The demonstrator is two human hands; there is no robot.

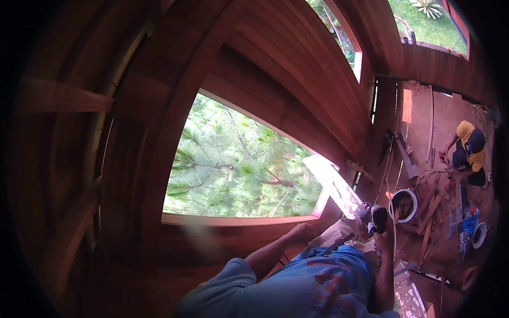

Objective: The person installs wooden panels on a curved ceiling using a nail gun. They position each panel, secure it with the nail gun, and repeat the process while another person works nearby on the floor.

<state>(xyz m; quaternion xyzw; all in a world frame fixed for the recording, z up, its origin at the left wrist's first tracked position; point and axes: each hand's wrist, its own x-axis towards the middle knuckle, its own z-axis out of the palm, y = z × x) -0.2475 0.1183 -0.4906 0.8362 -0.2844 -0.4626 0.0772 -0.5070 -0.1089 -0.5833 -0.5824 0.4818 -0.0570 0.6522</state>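
Timber room seen from the worker's head, with the curved edges owed to my fisheye lens. The wall (275, 100) is of reddish-brown boards; its window (244, 164) has a pale wooden sill and opens on green pine branches. At the upper right, a second opening (429, 24) shows grass and a spiky plant. The floor (413, 111) is of wide brown boards, with light showing through some gaps. On it I note a white bucket (404, 205) holding dark contents, scattered wood scraps (430, 212) beside it, and a blue tool (467, 224) farther right. A co-worker (469, 156) in a yellow top and dark cap is low to the floor near these scraps. In the foreground, the right hand (384, 243) is closed around a dark tool (378, 216), which stands in front of the body, left of the bucket. The left hand (303, 232) is near the sill, its fingers apparently curled; I cannot tell whether they pinch anything. A blue shirt (318, 281) fills the lower edge
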